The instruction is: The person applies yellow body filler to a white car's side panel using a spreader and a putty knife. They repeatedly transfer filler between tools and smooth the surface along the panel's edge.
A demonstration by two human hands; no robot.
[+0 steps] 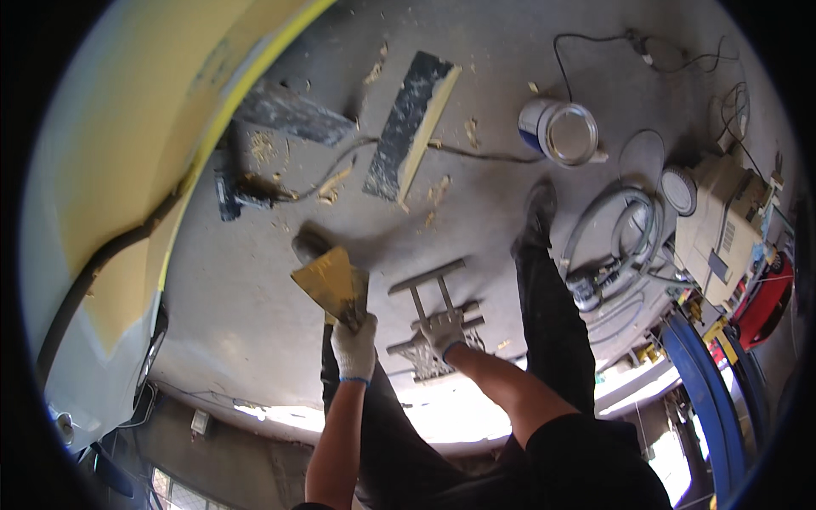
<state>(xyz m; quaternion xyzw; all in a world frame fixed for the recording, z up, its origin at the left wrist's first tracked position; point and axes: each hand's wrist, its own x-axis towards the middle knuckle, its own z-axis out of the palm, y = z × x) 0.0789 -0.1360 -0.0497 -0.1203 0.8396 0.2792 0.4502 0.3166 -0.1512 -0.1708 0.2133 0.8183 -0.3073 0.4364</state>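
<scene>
My left hand (355, 347), in a white knit glove, is closed around the handle end of a broad putty knife (325, 285) smeared with yellow filler. A darker blade-like piece (361, 289) shows beside it, partly hidden. Lower right of it, my gloved right hand (443, 333) grips a low grey metal stand (427, 277) made of bars with a lattice-like part. A dark board (404, 123) with yellow filler along one edge lies on the floor beyond my feet.
A yellow-patched vehicle panel (170, 93) curves along the left. Around the floor lie a black-handled tool (226, 185), a grey board (293, 112), a paint can (569, 134), a coiled hose (586, 225), cables and filler scraps. A beige machine (722, 225) and blue lift post (699, 374) stand right.
</scene>
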